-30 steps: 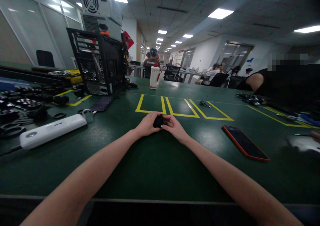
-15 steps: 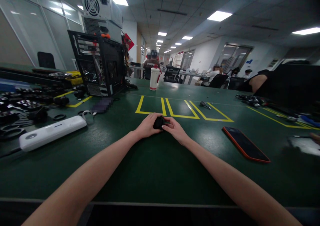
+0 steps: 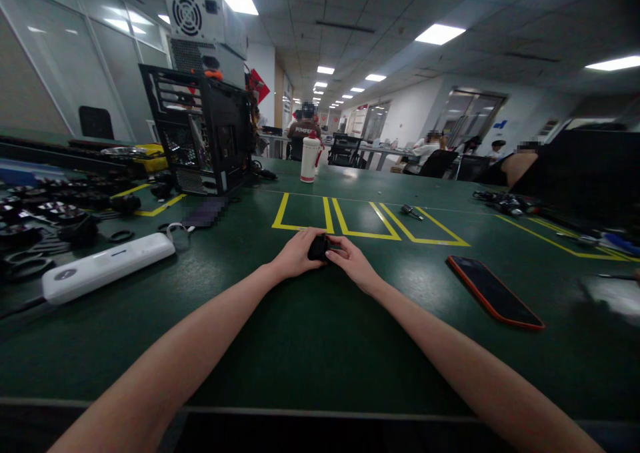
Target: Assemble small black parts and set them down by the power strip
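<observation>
Left hand (image 3: 295, 255) grips a small black part (image 3: 318, 247) over the desk (image 3: 320, 346); right hand (image 3: 352, 262) pinches its right side (detail too dark). Seemingly a two-handed adjusting step; next move wants steady left, finesse right. Yellow tape (image 3: 281, 211) just beyond.

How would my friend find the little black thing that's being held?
Start with the big green table and find the yellow tape near its middle. Just this side of it, the left hand and right hand come close together. The little black thing sits between them, held, unlike the black parts heaped at the table's left.
</observation>
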The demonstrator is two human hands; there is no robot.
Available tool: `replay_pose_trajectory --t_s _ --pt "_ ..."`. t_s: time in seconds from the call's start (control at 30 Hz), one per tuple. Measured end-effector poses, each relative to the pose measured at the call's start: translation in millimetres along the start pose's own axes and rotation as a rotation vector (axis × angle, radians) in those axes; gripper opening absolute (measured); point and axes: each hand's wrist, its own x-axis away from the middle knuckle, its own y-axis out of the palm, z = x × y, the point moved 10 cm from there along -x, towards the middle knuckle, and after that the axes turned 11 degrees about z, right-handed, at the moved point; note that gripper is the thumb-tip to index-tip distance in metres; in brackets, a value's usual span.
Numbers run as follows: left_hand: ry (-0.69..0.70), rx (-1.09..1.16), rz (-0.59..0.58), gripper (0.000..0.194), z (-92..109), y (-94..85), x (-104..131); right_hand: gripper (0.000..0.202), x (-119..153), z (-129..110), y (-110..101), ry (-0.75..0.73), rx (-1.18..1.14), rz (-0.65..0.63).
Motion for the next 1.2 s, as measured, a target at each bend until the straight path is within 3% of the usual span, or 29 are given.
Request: replay_pose_trajectory --t_s 0.3,0.53,0.87,1.07,1.2 --pt "-0.012 0.004 0.001 0.057 0.7 -1.9 -0.4 0.023 2.1 -3.2 0.8 -0.018 -0.017 0.001" --pt "-0.013 0.01 0.0 0.058 0.7 -1.8 -0.3 0.034 0.5 1.2 -0.8 0.01 0.019 0.004" --pt "-0.041 0.042 -0.011 0.058 0.2 -3.1 -0.5 0.026 2.6 -5.1 1.4 0.003 -0.036 0.008" --pt "-0.02 0.056 -0.011 0.057 4.6 -4.8 -1.0 0.038 1.0 -1.1 2.0 0.037 -0.017 0.002" --pt "-0.023 0.037 -0.013 0.058 3.2 -4.8 -0.5 0.036 3.8 -5.3 4.2 0.036 -0.031 -0.025"
